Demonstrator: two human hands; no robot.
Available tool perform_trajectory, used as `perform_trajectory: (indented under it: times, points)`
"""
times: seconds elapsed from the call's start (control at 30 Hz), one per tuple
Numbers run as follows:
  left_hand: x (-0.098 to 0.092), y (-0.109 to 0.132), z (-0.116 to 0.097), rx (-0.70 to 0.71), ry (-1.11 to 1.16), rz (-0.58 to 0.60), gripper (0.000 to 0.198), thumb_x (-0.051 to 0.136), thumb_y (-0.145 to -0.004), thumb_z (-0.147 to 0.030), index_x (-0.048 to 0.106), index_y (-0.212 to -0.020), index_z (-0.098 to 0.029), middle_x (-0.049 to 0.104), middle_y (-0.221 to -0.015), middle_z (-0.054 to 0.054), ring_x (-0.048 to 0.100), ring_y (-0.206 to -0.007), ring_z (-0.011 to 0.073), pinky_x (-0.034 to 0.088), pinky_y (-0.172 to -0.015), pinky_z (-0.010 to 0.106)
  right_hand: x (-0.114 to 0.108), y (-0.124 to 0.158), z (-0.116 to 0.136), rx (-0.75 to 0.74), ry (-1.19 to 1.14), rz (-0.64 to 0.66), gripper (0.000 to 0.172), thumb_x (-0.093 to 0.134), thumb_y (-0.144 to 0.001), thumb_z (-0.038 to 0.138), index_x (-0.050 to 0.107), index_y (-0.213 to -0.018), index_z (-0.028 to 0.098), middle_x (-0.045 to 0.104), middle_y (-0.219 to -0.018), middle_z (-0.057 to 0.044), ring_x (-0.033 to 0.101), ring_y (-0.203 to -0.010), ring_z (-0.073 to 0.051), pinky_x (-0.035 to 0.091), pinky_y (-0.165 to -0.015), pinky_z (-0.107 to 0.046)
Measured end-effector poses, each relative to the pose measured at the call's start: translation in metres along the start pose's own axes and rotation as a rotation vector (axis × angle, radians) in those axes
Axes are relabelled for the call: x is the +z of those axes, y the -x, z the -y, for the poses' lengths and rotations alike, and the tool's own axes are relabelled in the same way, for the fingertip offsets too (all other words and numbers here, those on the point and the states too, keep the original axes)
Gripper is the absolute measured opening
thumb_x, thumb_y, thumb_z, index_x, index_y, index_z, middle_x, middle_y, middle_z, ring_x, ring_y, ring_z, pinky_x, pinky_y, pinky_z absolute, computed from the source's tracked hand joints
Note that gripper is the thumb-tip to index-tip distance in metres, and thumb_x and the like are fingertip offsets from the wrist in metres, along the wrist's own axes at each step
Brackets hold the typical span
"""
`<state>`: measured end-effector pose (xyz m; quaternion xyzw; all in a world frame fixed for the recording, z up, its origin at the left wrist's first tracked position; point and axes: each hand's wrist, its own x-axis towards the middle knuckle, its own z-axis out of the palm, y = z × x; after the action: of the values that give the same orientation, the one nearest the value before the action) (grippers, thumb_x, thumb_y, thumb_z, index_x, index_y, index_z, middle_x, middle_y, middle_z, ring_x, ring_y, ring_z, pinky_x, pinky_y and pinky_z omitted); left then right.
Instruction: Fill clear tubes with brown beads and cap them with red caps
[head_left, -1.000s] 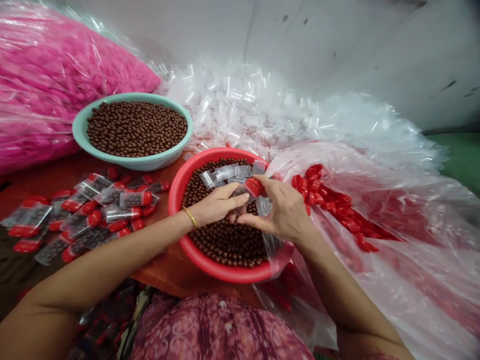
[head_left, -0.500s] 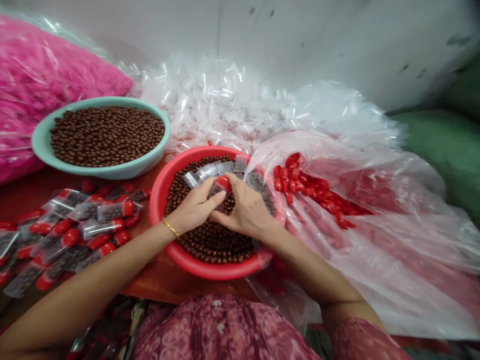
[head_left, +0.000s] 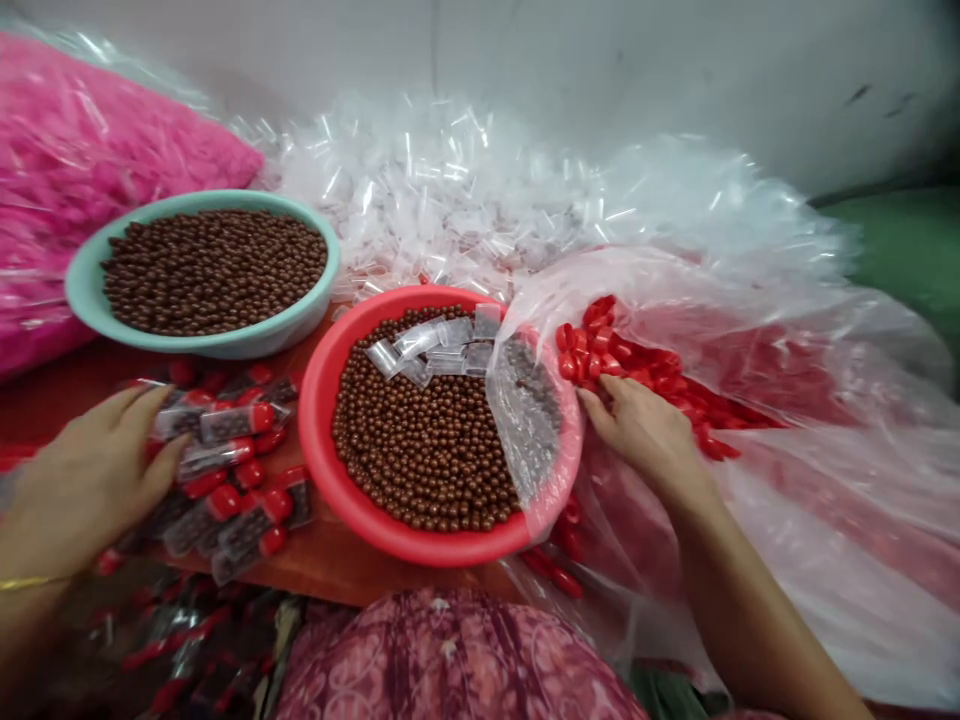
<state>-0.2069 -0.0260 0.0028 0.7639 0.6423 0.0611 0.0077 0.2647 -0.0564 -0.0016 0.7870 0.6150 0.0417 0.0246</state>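
My left hand (head_left: pixel 94 470), with a gold bracelet at its wrist, is over a pile of clear tubes with red caps (head_left: pixel 232 422), filled with dark balls. Its thumb stands apart from the fingers and nothing shows in its grasp. On the other side my right hand (head_left: pixel 649 425) reaches among loose red caps (head_left: pixel 656 370) at the mouth of a clear plastic bag (head_left: pixel 825 500). Thumb and index finger have a small gap between them; the other fingertips are partly hidden. Between the hands a red basin (head_left: pixel 319 480) holds brown balls (head_left: pixel 427 450) with several empty clear tubes (head_left: pixel 424 340) on top.
A light blue basin (head_left: pixel 90 310) of brown balls stands at the back left, beside a bag of pink pieces (head_left: pixel 112 150). Clear empty tubes (head_left: pixel 450 190) are heaped along the wall. The bag's film overlaps the red basin's right side. More filled tubes lie below the table's edge.
My hands have parted from over the red basin, where they held a red-capped tube. The left moved to the tube pile, the right to the red caps. More tubes show at the pile's right.
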Motion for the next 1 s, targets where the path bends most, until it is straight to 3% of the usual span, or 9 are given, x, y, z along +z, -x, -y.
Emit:
perform_trajectory:
  times: [0.1, 0.2, 0.3, 0.37, 0.47, 0.57, 0.73, 0.9, 1.0]
  points:
    - [-0.013, -0.016, -0.058, 0.134, -0.084, -0.151, 0.034, 0.035, -0.092, -0.035, 0.054, -0.114, -0.016, 0.062, -0.111, 0.011, 0.056, -0.104, 0.0240, 0.044, -0.094, 0.037, 0.008, 0.002, 0.003, -0.022, -0.092, -0.031, 0.027, 0.043, -0.085, 0.037, 0.059, -0.079, 0.016, 0.065, -0.077, -0.011, 0.059, -0.067, -0.021, 0.036, -0.056, -0.029]
    - [-0.013, -0.044, -0.116, 0.400, -0.160, -0.018, 0.029, 0.036, -0.092, -0.024, 0.062, -0.101, -0.017, 0.065, -0.098, 0.010, 0.059, -0.091, 0.0236, 0.048, -0.078, 0.034, 0.015, 0.005, -0.002, 0.041, -0.200, -0.073, 0.024, 0.050, -0.079, 0.038, 0.060, -0.084, 0.016, 0.063, -0.072, -0.008, 0.054, -0.058, -0.019, 0.035, -0.052, -0.029]
    - [-0.001, -0.073, -0.148, 0.437, -0.217, 0.129, 0.031, 0.035, -0.087, -0.011, 0.065, -0.097, -0.013, 0.066, -0.094, 0.015, 0.061, -0.092, 0.0256, 0.048, -0.072, 0.034, 0.023, 0.011, -0.009, 0.076, -0.297, -0.143, 0.027, 0.052, -0.077, 0.040, 0.060, -0.091, 0.018, 0.062, -0.069, -0.006, 0.052, -0.056, -0.019, 0.035, -0.052, -0.029]
    - [0.008, -0.087, -0.157, 0.367, -0.219, 0.245, 0.032, 0.036, -0.086, -0.010, 0.067, -0.095, -0.009, 0.068, -0.091, 0.018, 0.064, -0.090, 0.0271, 0.048, -0.070, 0.034, 0.031, 0.014, -0.013, 0.075, -0.356, -0.186, 0.028, 0.052, -0.077, 0.041, 0.060, -0.091, 0.018, 0.062, -0.070, -0.005, 0.051, -0.055, -0.018, 0.036, -0.052, -0.029]
    - [0.018, -0.099, -0.162, 0.272, -0.185, 0.345, 0.043, 0.032, -0.092, -0.028, 0.068, -0.095, -0.005, 0.069, -0.091, 0.021, 0.066, -0.091, 0.0311, 0.049, -0.071, 0.036, 0.043, 0.014, -0.014, 0.050, -0.410, -0.246, 0.028, 0.049, -0.076, 0.040, 0.059, -0.089, 0.017, 0.062, -0.072, -0.006, 0.048, -0.054, -0.017, 0.037, -0.054, -0.030]
    - [0.026, -0.109, -0.167, 0.137, -0.117, 0.297, 0.056, 0.031, -0.092, -0.044, 0.067, -0.101, -0.003, 0.068, -0.099, 0.024, 0.064, -0.097, 0.0334, 0.049, -0.077, 0.037, 0.050, 0.013, -0.014, 0.062, -0.400, -0.261, 0.030, 0.047, -0.076, 0.040, 0.059, -0.090, 0.017, 0.062, -0.076, -0.007, 0.051, -0.058, -0.018, 0.038, -0.056, -0.032]
    - [0.042, -0.130, -0.171, -0.049, 0.118, 0.255, 0.035, 0.053, -0.081, -0.038, 0.070, -0.098, -0.013, 0.071, -0.098, 0.013, 0.065, -0.094, 0.0267, 0.049, -0.078, 0.031, 0.047, 0.012, -0.012, 0.065, -0.352, -0.274, 0.029, 0.046, -0.074, 0.038, 0.060, -0.089, 0.017, 0.066, -0.081, -0.011, 0.057, -0.067, -0.022, 0.040, -0.059, -0.032]
    - [0.049, -0.135, -0.169, -0.040, 0.280, 0.306, 0.031, 0.057, -0.077, -0.040, 0.071, -0.091, -0.016, 0.072, -0.089, 0.006, 0.065, -0.083, 0.0190, 0.046, -0.072, 0.024, 0.040, 0.014, -0.009, 0.075, -0.299, -0.216, 0.034, 0.045, -0.076, 0.038, 0.062, -0.093, 0.014, 0.069, -0.087, -0.015, 0.061, -0.075, -0.024, 0.041, -0.063, -0.033]
    - [0.052, -0.137, -0.174, -0.043, 0.315, 0.263, 0.033, 0.056, -0.079, -0.041, 0.071, -0.093, -0.016, 0.072, -0.094, 0.006, 0.064, -0.085, 0.0187, 0.046, -0.071, 0.024, 0.041, 0.013, -0.010, 0.085, -0.293, -0.214, 0.035, 0.046, -0.075, 0.038, 0.063, -0.093, 0.014, 0.068, -0.086, -0.014, 0.061, -0.074, -0.024, 0.042, -0.063, -0.032]
